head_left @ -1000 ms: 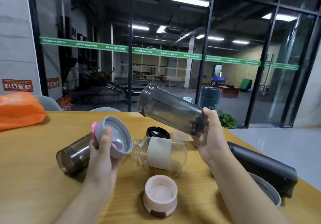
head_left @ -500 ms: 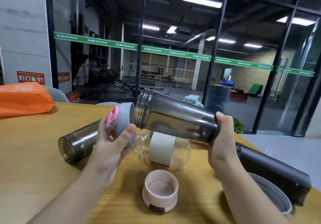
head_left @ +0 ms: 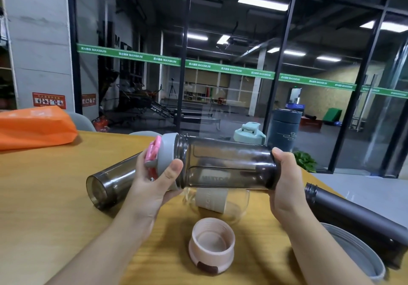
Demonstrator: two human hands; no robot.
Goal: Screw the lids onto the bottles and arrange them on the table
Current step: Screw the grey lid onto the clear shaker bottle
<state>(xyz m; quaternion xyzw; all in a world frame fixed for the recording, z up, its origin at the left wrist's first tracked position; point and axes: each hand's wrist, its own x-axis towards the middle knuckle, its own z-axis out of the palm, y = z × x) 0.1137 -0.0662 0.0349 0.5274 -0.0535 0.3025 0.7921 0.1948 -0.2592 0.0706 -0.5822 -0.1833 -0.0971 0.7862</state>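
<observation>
Pink plastic cap (head_left: 210, 243) sits nearest, mouth up on the wooden worktop (head_left: 44, 196), waiting for its bottle. Just beyond, the clear glass bottle with the beige sleeve (head_left: 213, 199) lies on its side. Above it, the smoky transparent bottle (head_left: 225, 165) is held level so threads meet squarely: right hand (head_left: 284, 183) wraps its base, left hand (head_left: 154, 181) grips the grey lid with the pink flip-top (head_left: 162, 154) against its mouth, probably ready to twist. Farther back, a teal lid (head_left: 249, 133) and dark blue flask (head_left: 284, 131) stand.
</observation>
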